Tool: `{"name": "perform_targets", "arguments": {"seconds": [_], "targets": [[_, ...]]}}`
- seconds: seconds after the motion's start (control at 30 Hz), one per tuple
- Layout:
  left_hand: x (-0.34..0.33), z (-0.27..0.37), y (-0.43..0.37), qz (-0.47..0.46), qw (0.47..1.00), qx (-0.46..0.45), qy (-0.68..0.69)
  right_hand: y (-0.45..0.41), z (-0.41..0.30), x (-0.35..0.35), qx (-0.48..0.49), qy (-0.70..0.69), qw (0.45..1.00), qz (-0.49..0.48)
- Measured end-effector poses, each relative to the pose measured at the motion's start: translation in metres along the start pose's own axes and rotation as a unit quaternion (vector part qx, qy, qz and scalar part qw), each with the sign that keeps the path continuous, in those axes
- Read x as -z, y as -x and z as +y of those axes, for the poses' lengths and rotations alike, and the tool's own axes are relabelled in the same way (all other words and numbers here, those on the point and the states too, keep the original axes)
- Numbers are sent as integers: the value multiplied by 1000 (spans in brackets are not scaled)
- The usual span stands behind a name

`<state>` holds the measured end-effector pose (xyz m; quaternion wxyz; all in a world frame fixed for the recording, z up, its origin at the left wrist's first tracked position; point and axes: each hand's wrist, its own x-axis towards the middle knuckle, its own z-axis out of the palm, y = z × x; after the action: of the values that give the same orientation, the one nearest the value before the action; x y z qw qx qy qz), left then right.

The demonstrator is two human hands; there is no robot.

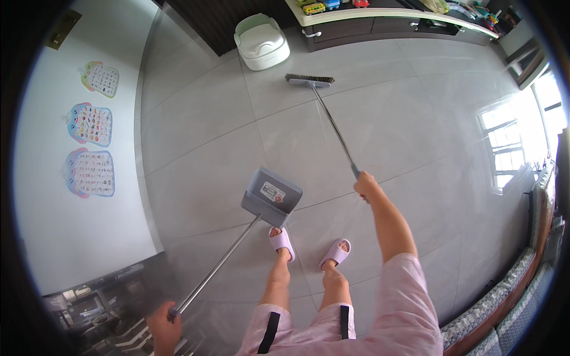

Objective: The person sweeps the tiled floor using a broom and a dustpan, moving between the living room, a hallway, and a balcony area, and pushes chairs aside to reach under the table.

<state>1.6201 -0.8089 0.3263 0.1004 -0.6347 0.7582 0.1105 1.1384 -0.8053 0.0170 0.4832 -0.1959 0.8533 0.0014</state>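
My right hand grips the grey handle end of a broom. The broom's head, with dark bristles and a grey base, lies on the tiled floor at upper centre, beyond my feet. At lower left my left hand is closed round the top of a dustpan's metal pole. A grey dustpan with comb teeth and a label hangs from that pole, just in front of my left foot; whether it touches the floor I cannot tell. I wear lilac slippers.
A white and green child's potty stands near a dark low cabinet with toy vehicles on top. Three illustrated charts hang on the white wall at left. A cushioned sofa borders the lower right. Dark shelving is at lower left.
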Motion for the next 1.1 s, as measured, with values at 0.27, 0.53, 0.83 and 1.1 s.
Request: {"name": "perform_targets", "arguments": {"seconds": [0.27, 0.53, 0.83, 1.1], "targets": [[-13, -5, -16, 35, 999, -31, -8, 79, 211, 86, -19, 365, 924, 115], [-11, -18, -37, 14, 997, -65, -32, 214, 280, 144, -54, 364, 922, 125], [-1, -27, -12, 2, 1000, 14, 5, 74, 84, 13, 207, 176, 960, 59], [20, -40, 31, -1, 998, 43, -52, 112, -144, -143, 74, -566, 658, -491]]}}
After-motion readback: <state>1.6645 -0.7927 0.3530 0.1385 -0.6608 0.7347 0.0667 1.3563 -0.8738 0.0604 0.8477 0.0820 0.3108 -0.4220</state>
